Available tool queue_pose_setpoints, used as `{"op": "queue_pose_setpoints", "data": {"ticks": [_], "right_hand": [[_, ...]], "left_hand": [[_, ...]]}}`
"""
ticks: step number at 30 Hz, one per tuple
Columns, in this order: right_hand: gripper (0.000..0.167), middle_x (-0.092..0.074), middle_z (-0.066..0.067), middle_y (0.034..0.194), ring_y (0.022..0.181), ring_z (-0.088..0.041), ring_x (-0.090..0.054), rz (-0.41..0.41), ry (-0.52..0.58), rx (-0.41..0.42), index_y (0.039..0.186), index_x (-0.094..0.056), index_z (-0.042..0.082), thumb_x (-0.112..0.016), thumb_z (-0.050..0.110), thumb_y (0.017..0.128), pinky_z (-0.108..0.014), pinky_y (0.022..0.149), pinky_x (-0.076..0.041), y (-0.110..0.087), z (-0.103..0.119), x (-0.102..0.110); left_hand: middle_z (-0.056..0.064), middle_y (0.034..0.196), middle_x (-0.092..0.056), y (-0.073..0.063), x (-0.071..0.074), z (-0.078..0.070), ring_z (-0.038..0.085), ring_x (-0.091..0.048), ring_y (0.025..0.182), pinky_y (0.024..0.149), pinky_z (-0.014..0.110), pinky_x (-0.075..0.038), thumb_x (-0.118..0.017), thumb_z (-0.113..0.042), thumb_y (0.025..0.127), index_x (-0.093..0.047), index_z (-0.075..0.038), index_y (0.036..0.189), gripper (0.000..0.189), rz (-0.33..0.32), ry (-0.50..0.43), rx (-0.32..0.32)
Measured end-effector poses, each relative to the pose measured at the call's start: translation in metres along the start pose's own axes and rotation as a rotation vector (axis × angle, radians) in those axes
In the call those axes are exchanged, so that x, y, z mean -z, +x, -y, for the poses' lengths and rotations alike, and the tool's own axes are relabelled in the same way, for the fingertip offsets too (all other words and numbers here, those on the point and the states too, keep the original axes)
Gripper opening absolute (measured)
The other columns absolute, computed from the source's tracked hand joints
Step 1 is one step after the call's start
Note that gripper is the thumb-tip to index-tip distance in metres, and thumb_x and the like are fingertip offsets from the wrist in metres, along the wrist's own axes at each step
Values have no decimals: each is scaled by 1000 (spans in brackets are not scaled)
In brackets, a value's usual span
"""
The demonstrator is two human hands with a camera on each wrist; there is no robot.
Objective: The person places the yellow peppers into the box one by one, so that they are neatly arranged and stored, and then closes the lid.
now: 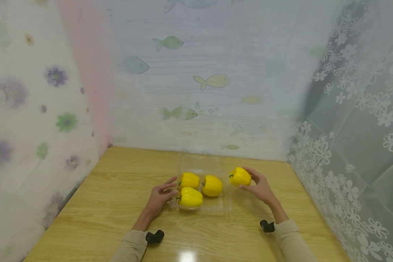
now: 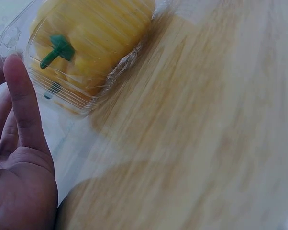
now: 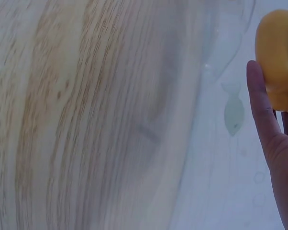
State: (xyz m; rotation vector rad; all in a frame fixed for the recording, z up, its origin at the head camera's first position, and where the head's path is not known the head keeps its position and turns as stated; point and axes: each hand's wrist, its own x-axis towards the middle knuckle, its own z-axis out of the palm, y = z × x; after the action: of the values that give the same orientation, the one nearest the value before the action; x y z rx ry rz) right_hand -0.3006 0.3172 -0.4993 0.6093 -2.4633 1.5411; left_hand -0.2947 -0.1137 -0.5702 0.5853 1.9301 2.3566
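In the head view, my right hand (image 1: 261,187) grips a yellow bell pepper (image 1: 240,177) between thumb and fingers, to the right of a clear plastic clamshell box (image 1: 227,203). The right wrist view shows part of this held pepper (image 3: 278,57) at its edge, with the thumb against it. Inside the box lie a back left pepper (image 1: 190,181), a front left pepper (image 1: 191,197) and a right pepper (image 1: 212,186), all yellow with green stems. At the box's left side rests my left hand (image 1: 158,196), its fairly straight fingers touching the rim.
The clamshell's clear lid (image 1: 201,162) stands open towards the back of the wooden table (image 1: 118,189). Behind the table hangs a curtain (image 1: 213,120) printed with fish. Flower-patterned curtains close in on both sides. Black camera mounts (image 1: 155,237) sit at the wrists.
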Motion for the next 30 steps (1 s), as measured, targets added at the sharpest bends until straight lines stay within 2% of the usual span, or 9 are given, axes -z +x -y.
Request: {"op": "queue_pose_setpoints", "data": {"ticks": [3, 13, 20, 30], "right_hand": [[68, -57, -23, 141, 115, -4, -57, 13, 15, 24, 148, -51, 5, -80, 2, 87, -36, 99, -50, 0, 3, -2], [70, -52, -27, 144, 118, 1, -55, 46, 64, 29, 148, -49, 1, -80, 1, 86, -27, 83, -59, -4, 15, -9], [70, -52, -28, 144, 119, -1, -57, 82, 114, 51, 148, -50, 1, -80, -2, 85, -30, 80, -61, -5, 21, -14], [70, -52, -21, 147, 122, -3, -58, 136, 181, 50, 149, -49, 1, -79, -3, 85, -34, 82, -60, -8, 27, -24]], "left_hand": [[20, 159, -40, 0, 0, 0, 4, -68, 95, 64, 18, -52, -70, -4, 96, -58, 16, 132, 43, 3, 1, -4], [18, 160, -39, -1, 0, 0, 7, -67, 109, 64, 18, -53, -69, -7, 97, -59, 13, 133, 42, 21, 15, -20], [22, 160, -38, -1, 1, 1, 7, -68, 107, 63, 18, -53, -67, -4, 98, -58, 16, 132, 41, 23, 2, -35], [20, 160, -38, -1, 0, 1, 5, -68, 100, 62, 18, -53, -67, -3, 97, -58, 16, 132, 41, 18, -17, -28]]}}
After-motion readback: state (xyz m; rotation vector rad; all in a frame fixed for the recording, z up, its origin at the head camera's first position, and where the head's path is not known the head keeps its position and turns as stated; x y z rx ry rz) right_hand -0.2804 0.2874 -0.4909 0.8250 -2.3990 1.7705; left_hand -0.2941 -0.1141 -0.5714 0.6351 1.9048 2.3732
